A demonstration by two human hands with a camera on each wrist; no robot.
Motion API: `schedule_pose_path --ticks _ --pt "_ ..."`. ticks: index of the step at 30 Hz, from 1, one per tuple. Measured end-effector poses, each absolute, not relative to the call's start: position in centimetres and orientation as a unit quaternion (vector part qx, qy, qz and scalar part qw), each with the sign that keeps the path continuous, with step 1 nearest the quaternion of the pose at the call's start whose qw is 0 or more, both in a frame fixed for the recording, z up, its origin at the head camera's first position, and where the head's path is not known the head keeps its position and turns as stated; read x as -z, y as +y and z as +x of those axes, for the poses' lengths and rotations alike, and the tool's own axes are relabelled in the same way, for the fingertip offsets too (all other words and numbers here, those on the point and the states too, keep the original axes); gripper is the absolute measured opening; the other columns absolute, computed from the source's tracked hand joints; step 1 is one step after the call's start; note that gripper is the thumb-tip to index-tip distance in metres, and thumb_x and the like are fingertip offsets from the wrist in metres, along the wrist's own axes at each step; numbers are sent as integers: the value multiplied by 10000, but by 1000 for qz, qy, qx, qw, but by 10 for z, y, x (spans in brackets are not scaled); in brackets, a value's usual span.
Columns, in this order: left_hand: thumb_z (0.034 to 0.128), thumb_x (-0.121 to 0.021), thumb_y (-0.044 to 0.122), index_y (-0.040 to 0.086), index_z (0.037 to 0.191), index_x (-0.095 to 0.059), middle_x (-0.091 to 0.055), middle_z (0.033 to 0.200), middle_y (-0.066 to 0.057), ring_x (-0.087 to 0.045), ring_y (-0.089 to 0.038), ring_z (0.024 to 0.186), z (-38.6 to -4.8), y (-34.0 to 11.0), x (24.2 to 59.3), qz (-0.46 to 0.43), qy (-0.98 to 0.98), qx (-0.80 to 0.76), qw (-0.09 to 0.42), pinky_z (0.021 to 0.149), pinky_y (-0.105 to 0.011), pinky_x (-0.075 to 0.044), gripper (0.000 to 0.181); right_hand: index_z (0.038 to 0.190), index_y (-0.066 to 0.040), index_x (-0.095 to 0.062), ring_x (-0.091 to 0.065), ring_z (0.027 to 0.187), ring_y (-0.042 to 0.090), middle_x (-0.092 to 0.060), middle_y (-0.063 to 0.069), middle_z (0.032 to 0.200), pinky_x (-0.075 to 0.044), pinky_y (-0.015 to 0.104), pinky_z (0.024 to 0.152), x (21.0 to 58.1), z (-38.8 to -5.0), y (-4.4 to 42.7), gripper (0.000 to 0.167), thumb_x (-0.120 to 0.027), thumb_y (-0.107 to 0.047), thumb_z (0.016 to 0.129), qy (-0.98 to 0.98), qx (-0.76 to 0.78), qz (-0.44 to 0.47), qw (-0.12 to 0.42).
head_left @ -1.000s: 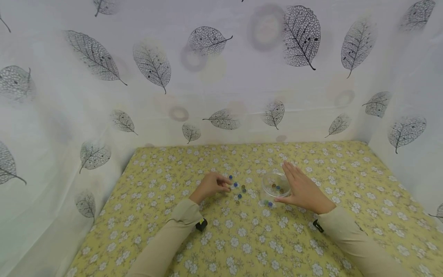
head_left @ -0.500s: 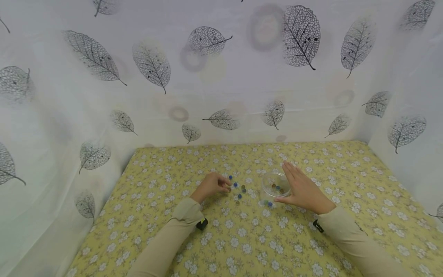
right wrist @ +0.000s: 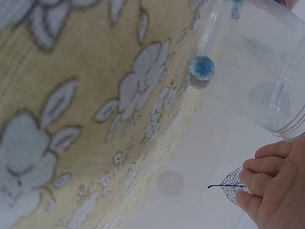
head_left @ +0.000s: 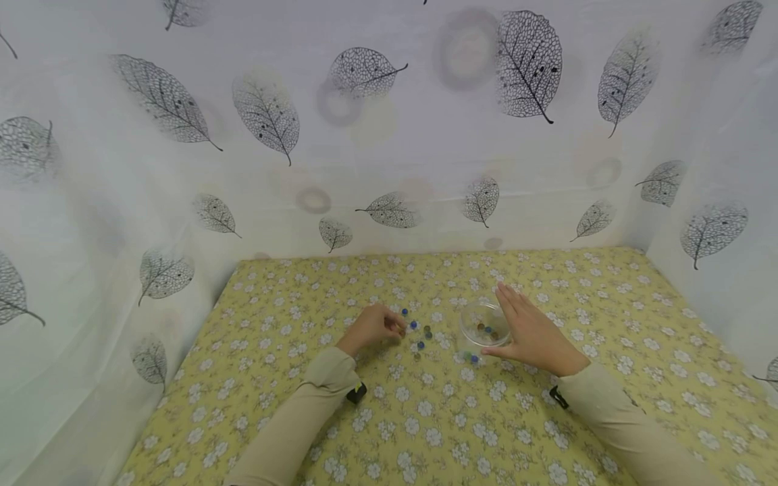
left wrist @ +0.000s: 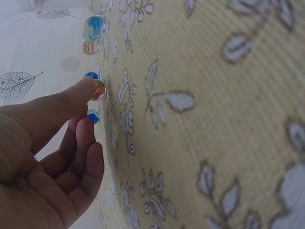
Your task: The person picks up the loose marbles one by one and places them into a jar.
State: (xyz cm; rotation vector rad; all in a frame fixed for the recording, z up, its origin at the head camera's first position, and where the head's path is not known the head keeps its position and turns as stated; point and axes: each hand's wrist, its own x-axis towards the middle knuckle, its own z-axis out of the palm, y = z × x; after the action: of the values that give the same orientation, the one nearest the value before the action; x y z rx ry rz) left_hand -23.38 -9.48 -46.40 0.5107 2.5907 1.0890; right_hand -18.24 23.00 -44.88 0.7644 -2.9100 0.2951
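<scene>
As loose blue and brown marbles (head_left: 421, 345) lie scattered on a yellow floral cloth (head_left: 437, 432), a person's left hand (head_left: 373, 327) pinches an orange-streaked marble (left wrist: 99, 90) at the thumb's tip, just beside the group, other fingers curled inward. Across from it, the right hand (head_left: 535, 337) stands at the side of a clear round container (right wrist: 248, 86), fingers extended and thumb spread apart; whether they touch its wall is hard to tell. Brown and blue marbles (head_left: 488, 330) show inside the upright container. Tan sleeves (head_left: 304, 415) cover both arms, and a white leaf-print sheet (head_left: 425, 148) hangs behind.
</scene>
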Motion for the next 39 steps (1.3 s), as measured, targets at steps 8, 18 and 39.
schedule_pose_path --ticks 8,18,39 --pt "777 -749 64 92 941 -751 -690 776 -23 -584 -82 662 -237 -94 469 176 901 -369 143 670 -240 -519 166 1493 26 -116 -185 1420 409 -143 241 1551 -198 550 1133 449 -182 230 1165 -607 -709 733 -961 -97 252 58" --pt "785 -740 68 107 939 -751 -686 780 -20 -589 -91 675 -235 -94 467 180 900 -369 146 693 -252 -528 159 1495 25 -108 -176 1423 408 -138 240 1552 -188 546 1138 446 -181 229 1163 -619 -693 736 -962 -103 249 50" --pt "789 -739 56 81 774 -736 -694 835 -37 -581 -107 673 -235 -94 471 178 907 -358 130 671 -270 -518 29 1494 27 -111 -177 1422 411 -124 239 1555 -189 548 1137 447 -182 229 1160 -608 -701 740 -962 -100 248 50"
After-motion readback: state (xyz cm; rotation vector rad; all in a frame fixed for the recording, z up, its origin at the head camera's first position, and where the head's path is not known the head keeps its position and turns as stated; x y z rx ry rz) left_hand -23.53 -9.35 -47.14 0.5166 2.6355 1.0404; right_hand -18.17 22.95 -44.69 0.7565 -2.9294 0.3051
